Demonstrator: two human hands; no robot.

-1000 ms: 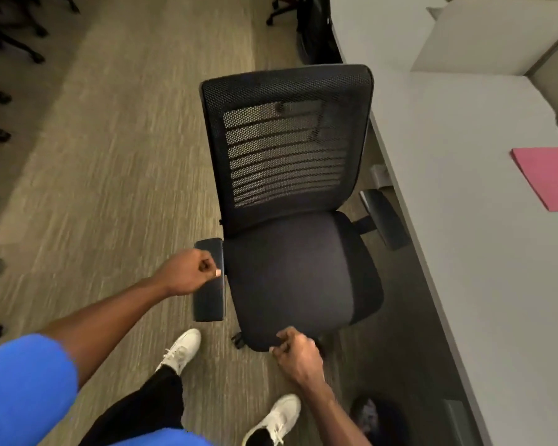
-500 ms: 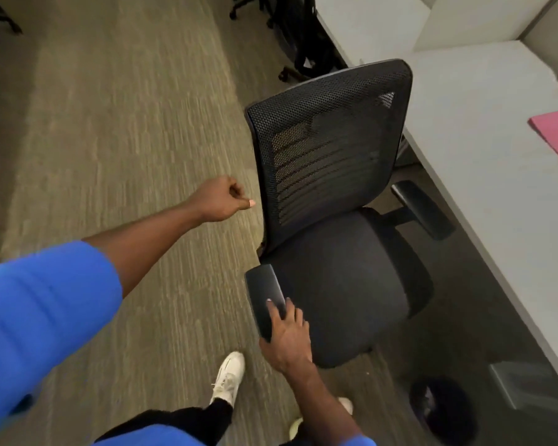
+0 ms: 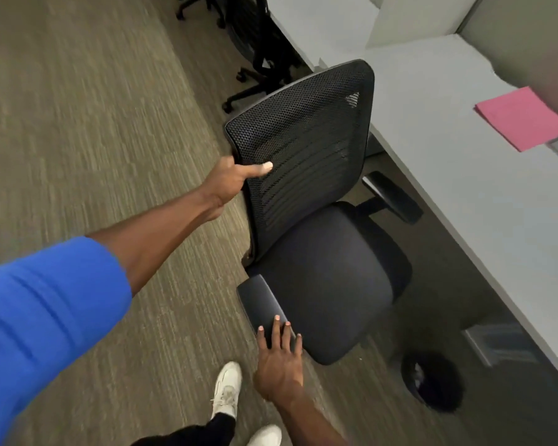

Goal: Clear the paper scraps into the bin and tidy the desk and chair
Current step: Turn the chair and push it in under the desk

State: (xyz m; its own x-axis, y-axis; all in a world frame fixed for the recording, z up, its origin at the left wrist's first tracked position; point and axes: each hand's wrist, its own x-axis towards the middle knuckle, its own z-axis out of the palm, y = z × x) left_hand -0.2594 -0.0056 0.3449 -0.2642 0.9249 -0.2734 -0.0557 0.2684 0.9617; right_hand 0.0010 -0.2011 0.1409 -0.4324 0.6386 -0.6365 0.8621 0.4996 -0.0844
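Beside the desk (image 3: 448, 201), our left hand (image 3: 229, 180) clamps the office chair (image 3: 319, 252) backrest edge; our right hand (image 3: 279, 365) lies flat, fingers spread, on its armrest (image 3: 260, 300). Pushing crooked could knock the far armrest into the desk.

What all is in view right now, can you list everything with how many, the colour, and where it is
office chair: one, black, mesh back and padded seat, centre, beside the desk
armrests: two, black; near one under the right hand, far one toward the desk
desk: one, light grey, right side
pink paper: one, on the desk, upper right
bin: one, black, on the floor under the desk edge, lower right
other chairs: black, at least one, top centre, partly cut off
carpet: grey-brown, left half
shoes: two, white, bottom centre
blue sleeve: one, lower left
left hand: gripping the left edge of the chair back
right hand: fingers spread flat on the near armrest
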